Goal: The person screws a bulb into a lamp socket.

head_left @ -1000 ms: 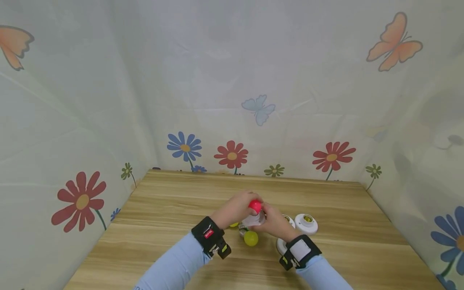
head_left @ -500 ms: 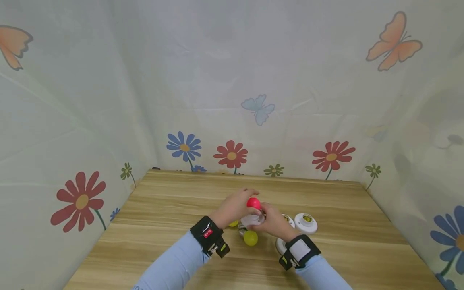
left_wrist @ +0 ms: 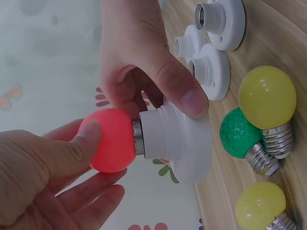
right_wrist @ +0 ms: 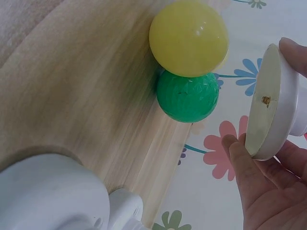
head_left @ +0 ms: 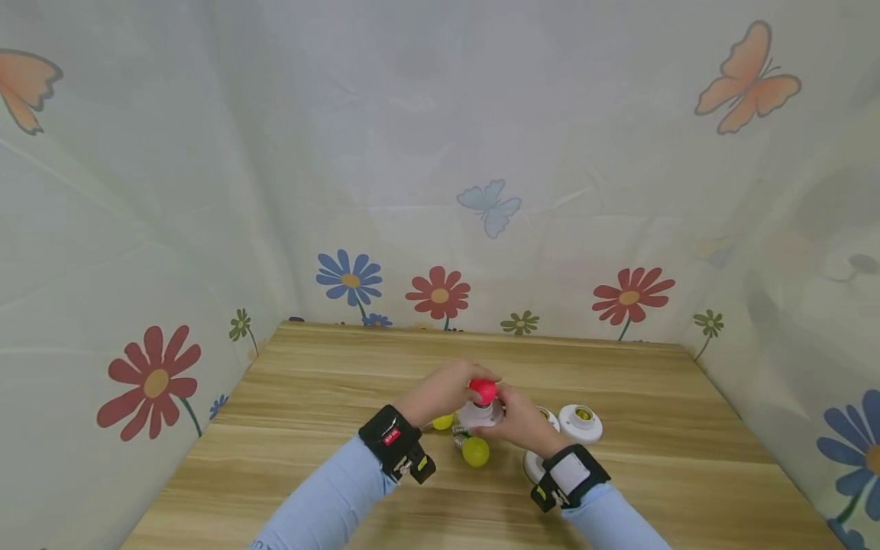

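Fingers of the left hand [head_left: 447,393] have curled round the red bulb [left_wrist: 112,141], in the head view at twelve o'clock to the white socket [left_wrist: 189,151] the right hand [head_left: 520,422] grips — keep both aligned while turning.

A pale fabric backdrop [head_left: 412,99] rose behind the wood-grain tabletop [head_left: 344,359] and along both its sides. Just above the tabletop's far edge showed a printed blue daisy [head_left: 350,280], a red daisy [head_left: 438,296] and a small green flower [head_left: 520,323]. A pale-blue butterfly [head_left: 491,206] sat higher above that edge. Left of the tabletop was a large red flower [head_left: 155,383]; right of it, a large blue flower [head_left: 852,453].
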Action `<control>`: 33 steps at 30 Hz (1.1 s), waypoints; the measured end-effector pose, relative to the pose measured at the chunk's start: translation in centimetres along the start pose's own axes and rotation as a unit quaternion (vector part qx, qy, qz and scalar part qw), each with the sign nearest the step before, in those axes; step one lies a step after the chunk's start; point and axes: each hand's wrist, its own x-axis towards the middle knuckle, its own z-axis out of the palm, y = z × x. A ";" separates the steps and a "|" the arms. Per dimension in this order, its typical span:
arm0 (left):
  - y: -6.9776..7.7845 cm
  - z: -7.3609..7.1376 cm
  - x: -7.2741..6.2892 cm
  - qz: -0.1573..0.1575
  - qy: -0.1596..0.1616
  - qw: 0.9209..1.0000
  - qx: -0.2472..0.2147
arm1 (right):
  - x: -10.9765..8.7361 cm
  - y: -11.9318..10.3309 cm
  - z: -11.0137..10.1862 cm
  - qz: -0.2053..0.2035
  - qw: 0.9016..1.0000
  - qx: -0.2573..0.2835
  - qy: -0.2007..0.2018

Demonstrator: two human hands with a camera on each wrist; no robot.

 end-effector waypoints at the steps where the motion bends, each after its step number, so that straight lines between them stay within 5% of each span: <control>1: 0.1 0.1 0.0 -0.007 0.004 1.000 0.001 | 0.0 0.0 0.0 0.000 1.000 -0.001 0.000; 9: 0.4 0.8 -0.1 -0.042 0.055 0.997 0.035 | 0.2 -0.1 0.0 0.001 1.000 0.003 -0.004; 17: 0.3 0.6 -0.2 -0.048 0.061 0.996 0.048 | 0.2 0.1 0.1 0.002 1.000 0.008 0.000; 24: -0.9 -0.1 -0.1 0.017 0.022 1.000 -0.013 | 0.2 0.2 0.1 0.004 1.000 0.002 0.006; 27: -1.2 -0.2 0.0 0.046 0.000 0.999 -0.004 | 0.1 0.1 0.1 0.017 1.000 0.009 0.006; 33: -1.0 -0.2 0.0 0.038 -0.010 0.999 0.004 | -0.1 -0.2 0.0 0.030 1.000 0.009 0.005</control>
